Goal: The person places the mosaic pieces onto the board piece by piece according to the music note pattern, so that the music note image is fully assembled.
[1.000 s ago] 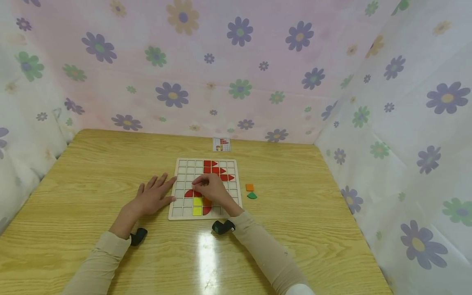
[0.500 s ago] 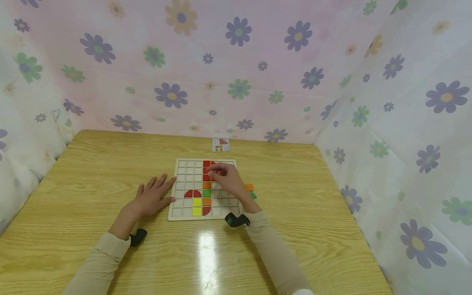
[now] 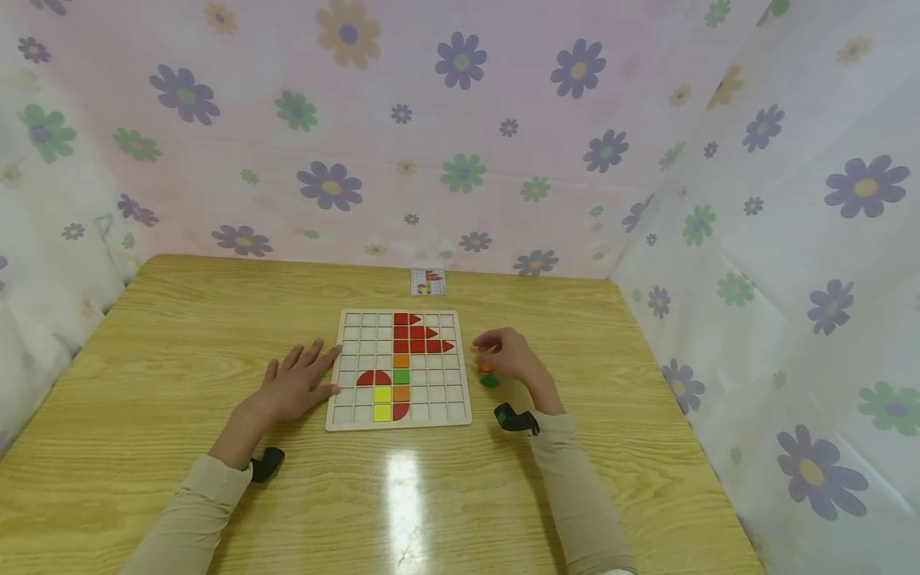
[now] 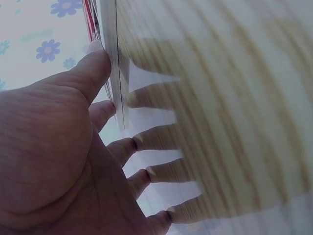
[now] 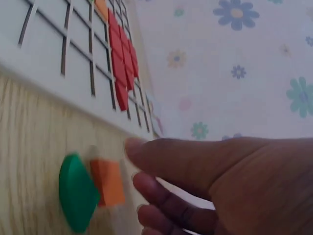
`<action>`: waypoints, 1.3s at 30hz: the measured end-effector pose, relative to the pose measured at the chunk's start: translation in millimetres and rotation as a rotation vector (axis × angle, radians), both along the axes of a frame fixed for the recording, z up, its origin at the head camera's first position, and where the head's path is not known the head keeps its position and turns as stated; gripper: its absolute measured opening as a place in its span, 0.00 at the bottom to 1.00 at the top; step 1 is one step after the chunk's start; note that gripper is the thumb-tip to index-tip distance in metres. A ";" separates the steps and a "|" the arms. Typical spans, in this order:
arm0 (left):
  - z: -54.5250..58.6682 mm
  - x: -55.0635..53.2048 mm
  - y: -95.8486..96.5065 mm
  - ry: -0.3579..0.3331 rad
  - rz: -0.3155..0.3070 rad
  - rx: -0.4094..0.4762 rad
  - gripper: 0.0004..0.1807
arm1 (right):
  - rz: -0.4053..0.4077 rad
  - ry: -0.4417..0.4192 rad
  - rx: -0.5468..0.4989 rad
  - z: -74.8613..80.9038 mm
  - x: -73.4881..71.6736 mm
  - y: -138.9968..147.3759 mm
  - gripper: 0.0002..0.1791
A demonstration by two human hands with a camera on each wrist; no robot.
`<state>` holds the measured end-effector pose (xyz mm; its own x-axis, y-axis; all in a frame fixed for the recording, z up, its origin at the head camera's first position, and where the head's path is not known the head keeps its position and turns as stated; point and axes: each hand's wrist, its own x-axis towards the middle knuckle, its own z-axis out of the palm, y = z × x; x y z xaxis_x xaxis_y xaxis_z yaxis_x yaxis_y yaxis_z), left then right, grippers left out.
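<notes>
A white gridded board (image 3: 437,393) lies on the table with colored tiles set in its cells. Red tiles (image 3: 418,346) fill three rows at the upper right, and yellow squares (image 3: 382,403) sit lower down. My left hand (image 3: 291,387) rests with fingers spread, its fingertips and thumb touching the board's left edge. Right of the board, my right hand (image 3: 513,355) hovers by two loose tiles. In the right wrist view, an orange square tile (image 5: 110,182) lies just beyond the thumb and fingertips, which hold nothing. A green fan-shaped tile (image 5: 76,193) lies beside it.
A small printed card (image 3: 428,282) with a tile pattern lies behind the board, near the table's back edge. Flower-patterned cloth (image 3: 467,172) hangs at the back and sides. A black wrist camera (image 3: 515,418) sits under the right wrist, another (image 3: 267,465) under the left.
My right hand has moved right, off the board and over to the loose tiles, uncovering an orange and a green square in the middle column. The left hand has stayed in place.
</notes>
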<state>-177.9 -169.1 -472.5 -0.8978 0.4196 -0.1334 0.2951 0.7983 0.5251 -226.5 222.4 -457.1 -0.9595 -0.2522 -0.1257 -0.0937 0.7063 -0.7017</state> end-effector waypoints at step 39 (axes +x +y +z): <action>2.7 2.7 1.5 -0.001 0.005 0.000 0.37 | -0.175 0.070 -0.108 -9.8 17.5 -20.3 0.09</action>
<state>-175.2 -167.6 -469.7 -0.8998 0.4151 -0.1343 0.2905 0.7998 0.5253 -209.0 202.1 -466.9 -0.9953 -0.0892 -0.0383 -0.0275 0.6375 -0.7700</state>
